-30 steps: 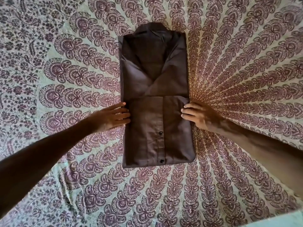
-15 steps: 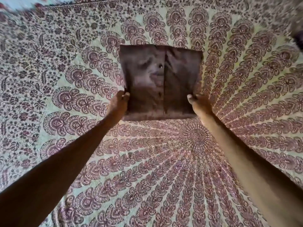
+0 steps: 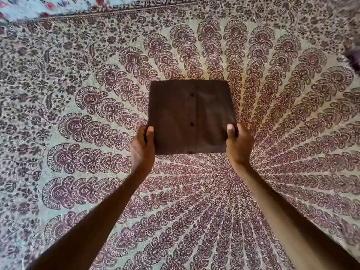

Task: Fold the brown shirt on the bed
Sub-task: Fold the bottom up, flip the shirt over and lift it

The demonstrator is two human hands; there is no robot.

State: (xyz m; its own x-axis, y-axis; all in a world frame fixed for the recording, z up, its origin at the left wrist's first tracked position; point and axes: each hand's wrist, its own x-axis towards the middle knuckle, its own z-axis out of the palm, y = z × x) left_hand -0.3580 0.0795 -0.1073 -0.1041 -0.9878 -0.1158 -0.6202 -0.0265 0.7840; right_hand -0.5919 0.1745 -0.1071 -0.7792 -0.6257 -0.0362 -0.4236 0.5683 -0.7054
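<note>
The brown shirt, folded to a compact, nearly square packet, sits straight ahead of you over the middle of the bed, which wears a cover printed with rings of paisley.

Your left hand grips the packet's near left corner and your right hand grips its near right corner. Each thumb lies flat on top of the cloth, left thumb and right thumb, both pointing away from you. The other fingers curl under the edges, so the pinch is real but the fingers below are hidden.

The relation that matters is that the whole packet extends away from your fingertips, with only its near edge between your hands. The placket and its buttons run front to back, just left of centre. Both hands are level and neither is closer to the shirt.

You cannot tell whether the far edge rests on the cover or is lifted clear of it. The folding looks nearly done. What remains is probably setting the packet down flat and square.
</note>
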